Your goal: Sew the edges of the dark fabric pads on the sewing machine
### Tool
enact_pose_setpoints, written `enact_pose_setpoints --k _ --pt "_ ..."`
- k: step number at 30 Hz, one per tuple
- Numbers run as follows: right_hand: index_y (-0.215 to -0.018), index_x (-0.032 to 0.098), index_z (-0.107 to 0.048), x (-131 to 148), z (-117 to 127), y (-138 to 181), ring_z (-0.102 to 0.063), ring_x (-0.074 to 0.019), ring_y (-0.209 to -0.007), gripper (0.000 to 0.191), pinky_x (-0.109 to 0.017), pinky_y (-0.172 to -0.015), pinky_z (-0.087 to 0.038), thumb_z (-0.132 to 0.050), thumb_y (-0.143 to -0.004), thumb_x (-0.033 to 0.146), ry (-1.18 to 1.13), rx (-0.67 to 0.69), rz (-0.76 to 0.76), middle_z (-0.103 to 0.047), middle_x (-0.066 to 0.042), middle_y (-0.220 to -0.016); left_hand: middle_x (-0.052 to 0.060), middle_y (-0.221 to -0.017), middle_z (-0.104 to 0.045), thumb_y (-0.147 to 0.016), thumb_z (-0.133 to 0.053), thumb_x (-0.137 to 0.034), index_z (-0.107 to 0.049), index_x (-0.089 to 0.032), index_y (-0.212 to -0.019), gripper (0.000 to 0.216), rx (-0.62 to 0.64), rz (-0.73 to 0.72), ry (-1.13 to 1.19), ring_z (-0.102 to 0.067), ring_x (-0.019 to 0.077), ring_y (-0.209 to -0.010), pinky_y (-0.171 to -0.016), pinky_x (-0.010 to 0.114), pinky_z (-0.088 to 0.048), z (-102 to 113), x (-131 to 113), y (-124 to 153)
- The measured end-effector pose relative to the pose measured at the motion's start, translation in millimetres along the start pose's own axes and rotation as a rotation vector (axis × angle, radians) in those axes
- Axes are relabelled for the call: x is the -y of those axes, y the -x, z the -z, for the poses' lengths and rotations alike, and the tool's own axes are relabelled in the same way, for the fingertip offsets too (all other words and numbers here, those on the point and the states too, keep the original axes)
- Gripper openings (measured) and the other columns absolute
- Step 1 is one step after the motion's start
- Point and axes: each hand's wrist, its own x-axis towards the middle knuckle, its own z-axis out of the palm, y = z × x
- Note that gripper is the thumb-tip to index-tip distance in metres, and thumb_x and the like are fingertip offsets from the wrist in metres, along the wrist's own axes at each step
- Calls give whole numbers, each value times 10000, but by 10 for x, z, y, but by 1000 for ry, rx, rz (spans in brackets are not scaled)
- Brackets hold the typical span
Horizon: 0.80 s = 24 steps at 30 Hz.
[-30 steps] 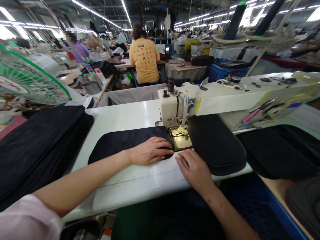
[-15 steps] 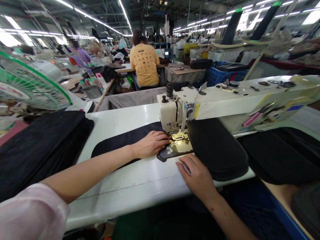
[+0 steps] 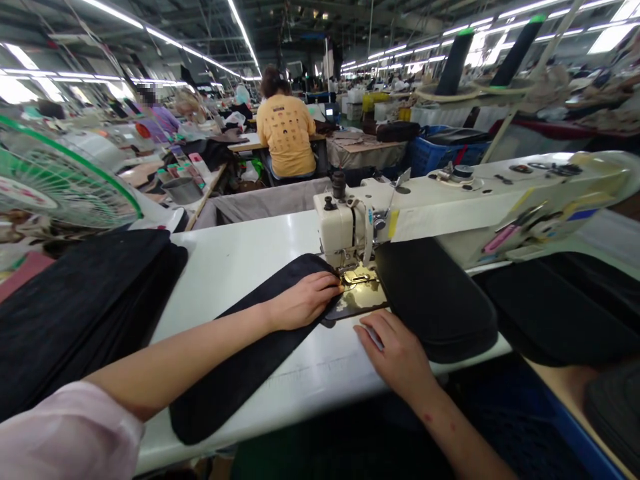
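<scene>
A long black fabric panel with rounded ends [image 3: 240, 373] lies slantwise on the white sewing table [image 3: 240, 233]. My left hand [image 3: 305, 300] is closed on its far end, fingertips beside the brassy needle plate [image 3: 363, 293]. Above the plate stands the head of a cream sewing machine [image 3: 340, 227]. My right hand [image 3: 397, 350] rests by the table's front edge, thumb and fingers apart, holding nothing. Just beyond it, to the right of the needle, is a stack of black rounded pieces [image 3: 437, 300].
A big pile of black fabric [image 3: 75, 307] covers the table's left end, below a green-rimmed fan [image 3: 65, 173]. More black pieces [image 3: 560, 307] lie at right, above a blue crate [image 3: 520, 413]. Dark thread cones [image 3: 455, 63] stand behind the machine. A person in yellow [image 3: 285, 133] sits ahead.
The black panel has swung round at my left hand, its free end coming toward me across the table. My left hand has shifted slightly; my right hand has barely moved.
</scene>
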Motion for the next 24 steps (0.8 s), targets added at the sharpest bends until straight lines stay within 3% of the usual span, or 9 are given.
enact_pose_setpoints --k 9,14,19,24 --pt "-915 214 -585 -17 35 3 -605 -184 -770 201 -309 -742 -459 -477 -1047 322 -47 -2 21 -629 -30 -837 140 -1194 -604 -980 -424 -154 -627 -144 -1078 226 -205 380 -142 -537 260 -1167 -1061 423 -496 -275 -437 -151" --pt "-925 201 -619 -35 44 -14 -621 -195 -795 200 -328 -755 -480 -497 -1035 314 -63 -22 50 -651 -44 -845 148 -1217 -597 -926 -484 -115 -641 -160 -1052 207 -242 597 -211 -531 287 -1185 -1050 474 -493 -399 -628 -293" --pt "-985 192 -670 68 112 73 -654 -220 -941 141 -402 -904 -497 -534 -998 231 -54 48 201 -719 -70 -979 187 -1320 -561 -931 -477 -141 -633 -140 -1075 212 -307 650 -125 -493 323 -1286 -1113 547 -427 -475 -652 -294" --pt "-1074 193 -683 101 138 92 -655 -231 -1061 164 -509 -1097 -394 -546 -985 210 44 111 182 -731 -80 -1110 197 -1364 -543 -942 -520 -245 -611 -146 -1112 216 -291 567 31 -488 337 -1325 -1131 562 -411 -385 -516 -196"
